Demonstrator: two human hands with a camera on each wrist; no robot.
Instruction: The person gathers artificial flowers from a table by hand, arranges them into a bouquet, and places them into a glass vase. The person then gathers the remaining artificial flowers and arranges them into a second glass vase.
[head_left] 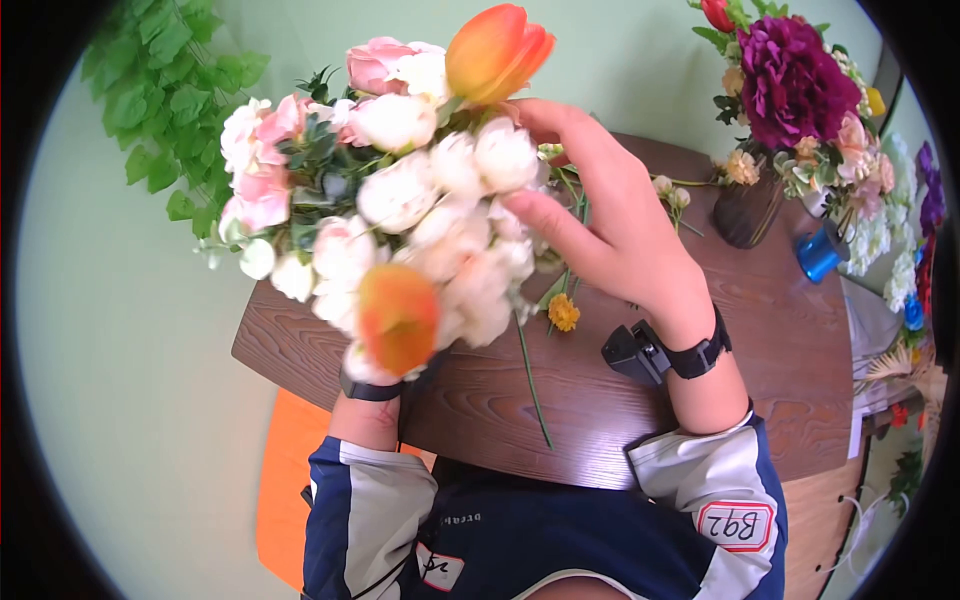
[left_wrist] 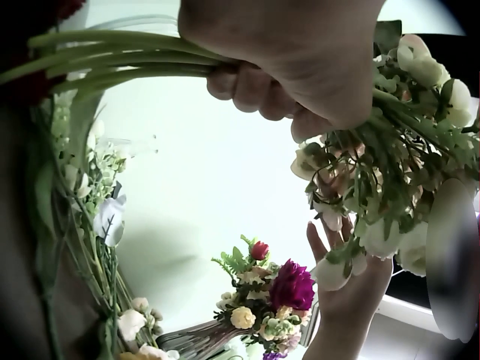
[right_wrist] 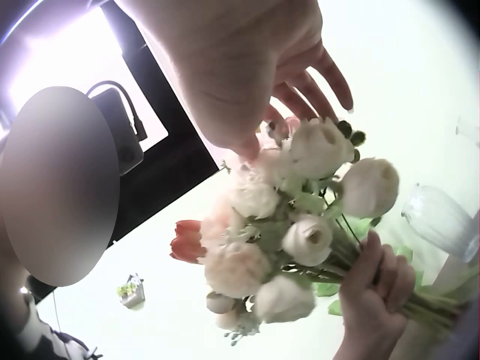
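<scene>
A bouquet of white and pale pink flowers (head_left: pixel 455 240) is held up over the table's left side. Two orange tulips stand out in it, an upper tulip (head_left: pixel 498 55) and a lower tulip (head_left: pixel 397 320). My left hand (left_wrist: pixel 289 67) grips the bunched green stems (left_wrist: pixel 135 56) below the blooms; the flowers hide this hand in the head view. My right hand (head_left: pixel 625 215) is at the bouquet's right side, thumb and fingers spread. Its thumb lies against the white blooms and its fingertips pass behind them near the upper tulip.
On the brown table (head_left: pixel 600 420) lie a yellow flower (head_left: pixel 564 312) and loose stems. A dark vase (head_left: pixel 748 210) of mixed flowers with a large purple bloom (head_left: pixel 800 82) stands at the back right, beside a blue spool (head_left: pixel 822 252). Green leaves (head_left: pixel 170 100) hang on the wall.
</scene>
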